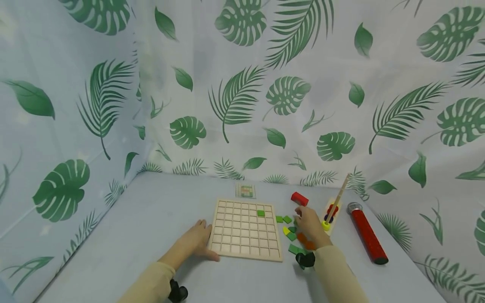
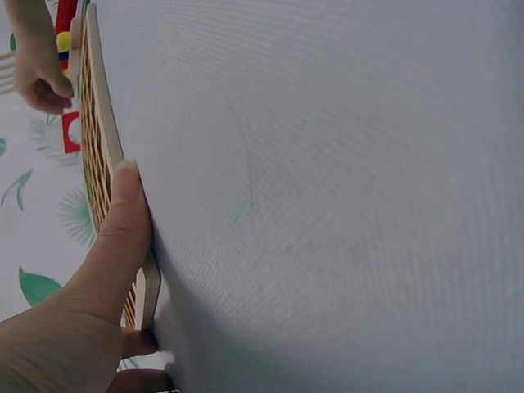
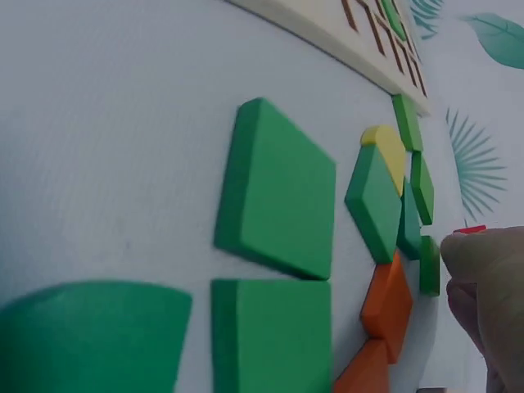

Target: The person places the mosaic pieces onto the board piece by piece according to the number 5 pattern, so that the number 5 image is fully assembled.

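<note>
Near side: dark green curved piece (image 3: 90, 340) by the right wrist, two flat green pieces (image 3: 282, 196) just beyond it. Left hand (image 1: 196, 237) at the near left corner of the gridded wooden board (image 1: 242, 257), thumb against the near edge, fingers spread along the left side. Board lies flat, nearly square, no clear long axis; columns run away from the person. Right of it, two orange pieces (image 1: 301, 238) just beside the right hand (image 1: 312, 227). That hand is over the loose pieces, thumb and fingers bent close together near a small green piece (image 3: 430, 266); fingertips partly hidden, cannot tell whether they pinch anything. Red tube (image 1: 367, 235) well to the right, long axis slanting far left to near right. Green square (image 1: 261, 213) sits in a cell toward the board's far right. Red block (image 1: 299, 198) beyond the fingertips, long axis slanting like the tube's. Printed card (image 1: 245, 190) past the board's far edge
</note>
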Demonstrator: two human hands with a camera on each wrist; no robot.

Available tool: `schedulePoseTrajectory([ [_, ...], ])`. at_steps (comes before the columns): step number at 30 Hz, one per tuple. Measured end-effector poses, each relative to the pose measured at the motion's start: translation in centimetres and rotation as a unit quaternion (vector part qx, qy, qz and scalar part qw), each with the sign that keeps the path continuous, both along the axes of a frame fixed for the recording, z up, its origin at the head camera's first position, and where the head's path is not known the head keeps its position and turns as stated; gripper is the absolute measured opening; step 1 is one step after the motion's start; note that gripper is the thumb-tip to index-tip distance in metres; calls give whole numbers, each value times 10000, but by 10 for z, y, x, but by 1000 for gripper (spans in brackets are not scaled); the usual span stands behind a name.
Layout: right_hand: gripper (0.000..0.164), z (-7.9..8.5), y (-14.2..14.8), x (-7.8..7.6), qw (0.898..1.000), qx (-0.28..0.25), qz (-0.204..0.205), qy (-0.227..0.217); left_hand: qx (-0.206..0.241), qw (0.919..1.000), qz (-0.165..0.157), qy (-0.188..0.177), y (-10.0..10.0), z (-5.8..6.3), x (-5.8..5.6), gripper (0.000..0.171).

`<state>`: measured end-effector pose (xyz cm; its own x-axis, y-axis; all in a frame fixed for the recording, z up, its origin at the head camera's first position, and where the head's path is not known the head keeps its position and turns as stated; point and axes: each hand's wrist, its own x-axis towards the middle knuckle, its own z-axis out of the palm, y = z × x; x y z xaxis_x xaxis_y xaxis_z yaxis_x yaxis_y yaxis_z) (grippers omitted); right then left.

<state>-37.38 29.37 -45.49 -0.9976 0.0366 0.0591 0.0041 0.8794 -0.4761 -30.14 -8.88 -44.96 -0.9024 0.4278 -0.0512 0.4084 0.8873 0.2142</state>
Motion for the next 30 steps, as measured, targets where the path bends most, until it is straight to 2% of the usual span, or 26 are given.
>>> schedulePoseTrajectory([
  [4, 32, -5, 5, 4, 9999, -10, 40, -147, -30, 10000, -67, 55, 1, 0, 2, 111],
  [14, 28, -7, 11, 5, 9996, 183, 190, 93, -148, 9998, 89, -92, 4, 7, 3, 109],
  [23, 28, -10, 9, 11, 9987, 142, 284, 387, -87, 9999, 108, -66, 3, 4, 4, 110],
  [30, 29, -12, 9, 12, 9990, 118, 222, 377, 2, 9996, 248, -146, 4, 2, 3, 112],
])
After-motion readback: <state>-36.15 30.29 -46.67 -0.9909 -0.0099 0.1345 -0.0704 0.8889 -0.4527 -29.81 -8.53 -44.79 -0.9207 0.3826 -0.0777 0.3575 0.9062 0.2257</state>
